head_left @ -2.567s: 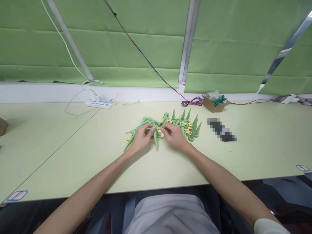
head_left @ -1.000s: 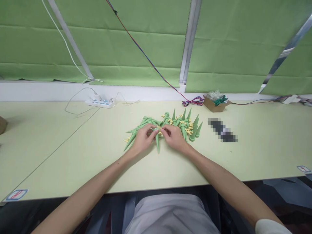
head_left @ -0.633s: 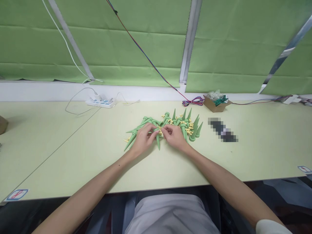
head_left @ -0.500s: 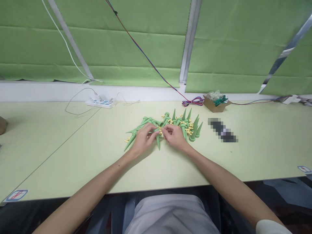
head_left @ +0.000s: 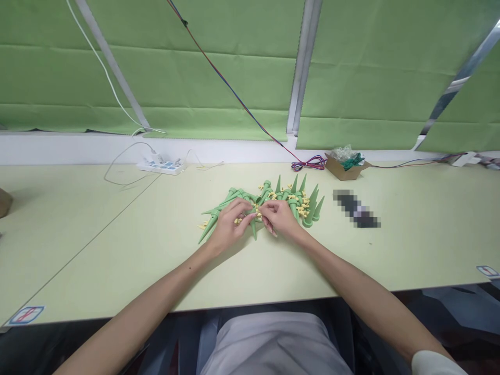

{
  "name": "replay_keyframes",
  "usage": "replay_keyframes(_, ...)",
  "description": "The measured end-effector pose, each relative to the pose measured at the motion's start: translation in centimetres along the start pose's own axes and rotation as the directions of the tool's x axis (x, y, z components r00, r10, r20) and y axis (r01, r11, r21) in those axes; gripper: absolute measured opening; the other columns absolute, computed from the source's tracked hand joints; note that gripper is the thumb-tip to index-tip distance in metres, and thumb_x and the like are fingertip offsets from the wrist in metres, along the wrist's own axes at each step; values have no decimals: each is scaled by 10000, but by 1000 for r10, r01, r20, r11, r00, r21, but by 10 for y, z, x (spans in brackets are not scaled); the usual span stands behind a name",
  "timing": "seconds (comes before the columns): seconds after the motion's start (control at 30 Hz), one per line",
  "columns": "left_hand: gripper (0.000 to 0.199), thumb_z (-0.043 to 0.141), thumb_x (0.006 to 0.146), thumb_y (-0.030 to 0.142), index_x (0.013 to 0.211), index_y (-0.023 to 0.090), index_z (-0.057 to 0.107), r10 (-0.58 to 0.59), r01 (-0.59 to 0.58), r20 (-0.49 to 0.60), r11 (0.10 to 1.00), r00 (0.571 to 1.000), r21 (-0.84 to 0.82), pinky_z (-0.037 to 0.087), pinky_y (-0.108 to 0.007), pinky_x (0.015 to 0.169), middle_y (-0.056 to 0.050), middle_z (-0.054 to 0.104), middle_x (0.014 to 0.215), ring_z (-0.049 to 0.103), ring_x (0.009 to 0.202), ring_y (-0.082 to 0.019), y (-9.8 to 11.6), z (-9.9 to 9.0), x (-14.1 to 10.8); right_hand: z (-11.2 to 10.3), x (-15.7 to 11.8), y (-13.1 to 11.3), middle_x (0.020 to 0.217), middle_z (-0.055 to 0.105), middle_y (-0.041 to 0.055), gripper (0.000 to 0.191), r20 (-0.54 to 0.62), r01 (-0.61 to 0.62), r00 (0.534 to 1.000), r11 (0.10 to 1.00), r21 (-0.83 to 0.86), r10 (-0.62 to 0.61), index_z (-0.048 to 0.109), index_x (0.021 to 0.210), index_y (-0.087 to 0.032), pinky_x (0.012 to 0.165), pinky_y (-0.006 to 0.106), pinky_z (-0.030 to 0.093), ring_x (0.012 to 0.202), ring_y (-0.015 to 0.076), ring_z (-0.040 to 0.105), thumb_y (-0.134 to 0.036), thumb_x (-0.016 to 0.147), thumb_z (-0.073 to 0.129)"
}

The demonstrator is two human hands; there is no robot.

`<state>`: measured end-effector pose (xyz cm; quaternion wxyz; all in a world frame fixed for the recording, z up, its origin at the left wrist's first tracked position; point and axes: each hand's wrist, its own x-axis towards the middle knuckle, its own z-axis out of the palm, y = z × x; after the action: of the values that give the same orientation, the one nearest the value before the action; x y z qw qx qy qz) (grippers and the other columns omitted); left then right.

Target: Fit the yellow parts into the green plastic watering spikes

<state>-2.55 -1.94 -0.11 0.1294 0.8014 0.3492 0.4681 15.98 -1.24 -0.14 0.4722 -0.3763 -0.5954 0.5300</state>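
At the middle of the table, my left hand is closed on a green cone-shaped spike, whose pointed end sticks out below the fingers. My right hand meets it from the right, thumb and forefinger pinched on a small yellow plastic piece at the spike's wide end. Fingers partly hide where the two parts meet. Around both hands lie several more green spikes, some pointing up, others on their sides. Small yellow pieces are scattered among them, mostly to the right.
A small cardboard box with clear and green plastic stands at the back right, beside a coiled red-blue cable. A white power strip lies at the back left. Right of the spikes is a blurred-out dark object.
My right hand's lower fingers have uncurled slightly downward, while its thumb and forefinger stay at the yellow piece. The left hand has barely moved.
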Motion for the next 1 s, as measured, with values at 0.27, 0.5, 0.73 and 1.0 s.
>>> replay_keyframes(0.27, 133, 590, 996, 288, 918, 213, 667, 99, -98, -11, 993, 995, 64, 549, -330, 763, -75, 694, 999, 657, 893, -192, -1, 0, -3, 1, -2, -3, 439, 514, -55, 276, 53, -79, 996, 994, 73, 75, 572, 597, -200, 274, 211, 340, 306, 88, 434, -359, 811, 647)
replay_keyframes(0.5, 94, 592, 990, 264, 996, 212, 670, 69, -67, -39, 996, 997, 60, 590, -335, 739, -82, 661, 1041, 649, 949, -202, 4, 2, 0, 4, -2, -5, 460, 518, -63, 313, -10, -35, 999, 996, 79, 36, 551, 608, -202, 280, 198, 293, 297, 63, 399, -400, 820, 669)
replay_keyframes(0.73, 105, 578, 999, 244, 1063, 216, 657, 65, -64, -49, 997, 997, 33, 623, -314, 697, -91, 629, 1094, 647, 982, -197, 4, 4, 0, 2, 0, -2, 482, 534, -56, 349, -41, 5, 999, 996, 87, -1, 547, 626, -203, 299, 206, 298, 309, 67, 421, -444, 836, 688)
replay_keyframes(1.0, 96, 591, 996, 162, 1034, 216, 661, 264, -251, -74, 957, 962, 147, 585, -311, 723, -83, 609, 1082, 660, 953, -182, -3, 3, -2, 3, -1, -4, 476, 536, -51, 322, -17, -59, 998, 989, 136, 62, 555, 616, -198, 291, 209, 291, 314, 69, 410, -409, 814, 697)
